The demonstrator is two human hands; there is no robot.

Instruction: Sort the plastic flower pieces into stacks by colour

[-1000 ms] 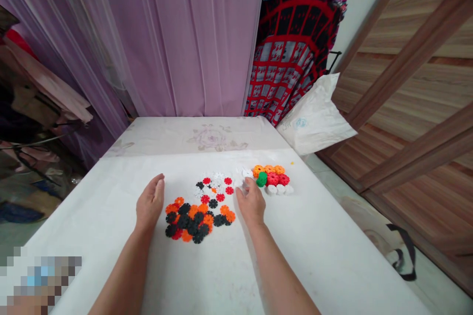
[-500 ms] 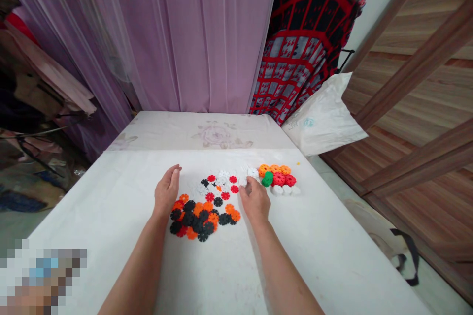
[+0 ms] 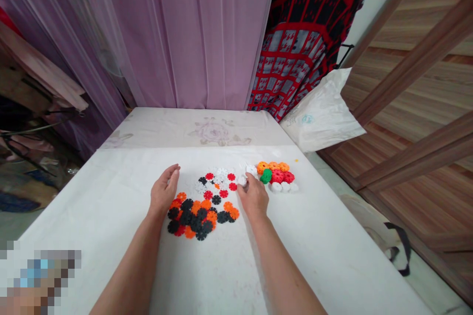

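My left hand (image 3: 162, 191) is at the left edge of the loose discs, thumb and fingers apart, holding nothing. Beside its wrist lies a heap of black and orange notched discs (image 3: 192, 216) with some red ones. My right hand (image 3: 254, 196) rests on the table, its thumb and finger around a white disc piece (image 3: 242, 180). Between the hands are scattered white discs (image 3: 220, 175), with red and black ones among them. Beyond my right fingers stand stacks: white (image 3: 252, 170), orange (image 3: 273, 166), green (image 3: 266, 175), red (image 3: 283, 176) and a white row (image 3: 284, 187).
The white-covered table (image 3: 318, 236) has a floral strip at its far side. A white bag (image 3: 321, 118) hangs by its far right corner. Purple curtains (image 3: 192, 34) are behind; a small yellow bit (image 3: 296, 160) lies at right.
The view has shifted slightly. Both hands stay in nearly the same places, and the white piece at my right fingertips shows more clearly.
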